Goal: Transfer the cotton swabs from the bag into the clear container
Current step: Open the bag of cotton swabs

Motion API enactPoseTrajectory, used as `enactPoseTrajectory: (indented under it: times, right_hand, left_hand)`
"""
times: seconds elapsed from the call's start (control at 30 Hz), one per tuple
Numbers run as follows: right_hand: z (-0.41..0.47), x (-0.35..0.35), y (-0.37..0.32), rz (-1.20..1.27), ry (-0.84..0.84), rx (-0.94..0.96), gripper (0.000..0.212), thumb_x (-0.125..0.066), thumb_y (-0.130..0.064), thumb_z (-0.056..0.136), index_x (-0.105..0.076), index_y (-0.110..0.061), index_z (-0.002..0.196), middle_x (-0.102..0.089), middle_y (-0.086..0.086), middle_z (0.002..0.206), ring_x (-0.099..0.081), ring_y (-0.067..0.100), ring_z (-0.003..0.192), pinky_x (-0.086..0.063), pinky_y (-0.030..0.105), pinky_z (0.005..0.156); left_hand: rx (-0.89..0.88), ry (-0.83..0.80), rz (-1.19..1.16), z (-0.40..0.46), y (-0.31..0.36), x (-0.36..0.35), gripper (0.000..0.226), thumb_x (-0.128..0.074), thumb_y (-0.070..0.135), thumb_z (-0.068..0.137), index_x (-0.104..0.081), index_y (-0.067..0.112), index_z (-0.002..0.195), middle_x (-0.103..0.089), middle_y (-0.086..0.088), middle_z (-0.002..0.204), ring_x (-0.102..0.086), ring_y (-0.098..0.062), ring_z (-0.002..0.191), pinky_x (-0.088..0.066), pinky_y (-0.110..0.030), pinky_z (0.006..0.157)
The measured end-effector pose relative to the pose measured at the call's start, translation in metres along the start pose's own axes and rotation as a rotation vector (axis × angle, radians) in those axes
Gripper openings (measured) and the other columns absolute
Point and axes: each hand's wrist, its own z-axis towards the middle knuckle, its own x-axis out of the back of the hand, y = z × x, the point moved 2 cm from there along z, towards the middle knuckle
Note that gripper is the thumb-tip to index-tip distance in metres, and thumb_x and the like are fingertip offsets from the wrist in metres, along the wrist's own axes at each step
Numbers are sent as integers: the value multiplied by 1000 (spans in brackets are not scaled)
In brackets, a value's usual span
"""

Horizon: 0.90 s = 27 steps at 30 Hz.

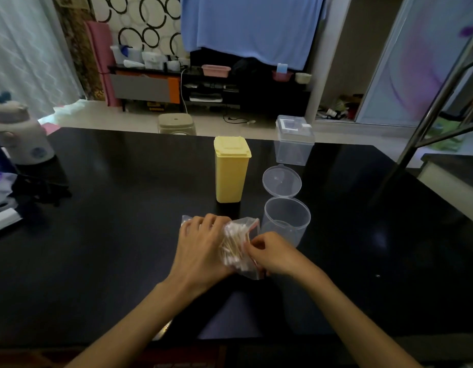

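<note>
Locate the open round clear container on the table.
In the head view the round container stands right of centre, just right of the bag, with the yellow bin behind-left.

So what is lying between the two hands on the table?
In the head view, the bag of cotton swabs lies between them. The left hand holds it down, and the right hand pinches its edge.

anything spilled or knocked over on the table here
Nothing stands out. The swabs are all inside the bag, held by the left hand and right hand. The round clear container stands upright with its hinged lid open, and the yellow bin is upright too.
</note>
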Motion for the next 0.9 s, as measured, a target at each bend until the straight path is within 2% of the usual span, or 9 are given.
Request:
enactPoseTrajectory:
  times: [0.13, 0.2, 0.3, 0.47, 0.57, 0.63, 0.67, 0.77, 0.9]
  right_hand:
    - [4, -3, -3, 74, -7, 27, 35, -49, -31, 95, -65, -1, 98, -69, 15, 95, -64, 21, 83, -53, 38, 79]
    - [3, -3, -6, 167, -38, 32, 28, -49, -25, 95, -65, -4, 104, -69, 12, 100, -66, 21, 93, -52, 34, 83]
    - [1, -7, -8, 174, -151, 18, 25, -47, -18, 95, -63, -8, 111, -67, 3, 97, -64, 13, 88, -51, 24, 77]
    - [0, -7, -10, 133, -199, 1, 34, -46, -10, 93, -56, -13, 125, -63, 8, 118, -60, 20, 108, -48, 31, 95]
    - [-2, -11, -13, 124, -193, 23, 41, -44, -12, 94, -48, -15, 134, -59, 7, 126, -57, 19, 114, -45, 33, 101]
    - [-5, -11, -14, 105, -187, 58, 41, -43, -11, 95, -45, -15, 136, -57, 5, 128, -55, 16, 114, -45, 23, 95]
    - [-6, -11, -14, 123, -191, 76, 40, -43, -9, 95, -46, -14, 134, -58, 3, 124, -56, 12, 107, -45, 16, 86]
    - [-6, -9, -12, 189, -205, 100, 31, -48, -6, 94, -51, -9, 125, -60, -6, 95, -54, 1, 81, -44, 4, 63]
    - [1, -10, -6, 249, -223, 81, 33, -55, -6, 91, -54, -8, 124, -61, -3, 102, -58, 7, 93, -49, 15, 76]
  left_hand:
    - [22, -50, -41, 2, -3, -1, 82, -52, 74, 51, -54, 25, 116, -56, 6, 106, -53, -18, 95, -39, -35, 85]
    - [28, -78, -70, 4, -7, -1, 84, -53, 74, 51, -50, 28, 120, -53, 10, 110, -49, -14, 100, -36, -33, 92]
    - [-17, -94, -93, 3, -9, -1, 86, -56, 76, 50, -49, 29, 122, -50, 13, 110, -46, -11, 103, -31, -29, 97]
    - [-23, -182, -115, 2, -10, 0, 93, -53, 79, 47, -43, 31, 126, -41, 18, 111, -33, -2, 100, -21, -20, 91]
    - [10, -332, -220, 6, -14, 1, 96, -63, 70, 45, -35, 36, 130, -32, 20, 112, -24, 1, 101, -20, -18, 89]
    - [56, -450, -309, 8, -15, 4, 96, -57, 66, 43, -34, 38, 132, -32, 18, 115, -25, -3, 107, -23, -20, 91]
    - [92, -475, -357, 9, -15, 6, 93, -51, 65, 42, -36, 38, 131, -33, 16, 116, -26, -5, 111, -24, -22, 92]
    - [185, -447, -443, 11, -10, 13, 84, -44, 63, 47, -45, 35, 127, -38, 14, 116, -29, -10, 117, -24, -24, 92]
    - [175, -371, -361, 10, -7, 8, 83, -42, 71, 50, -51, 29, 122, -41, 14, 110, -34, -10, 111, -25, -22, 90]
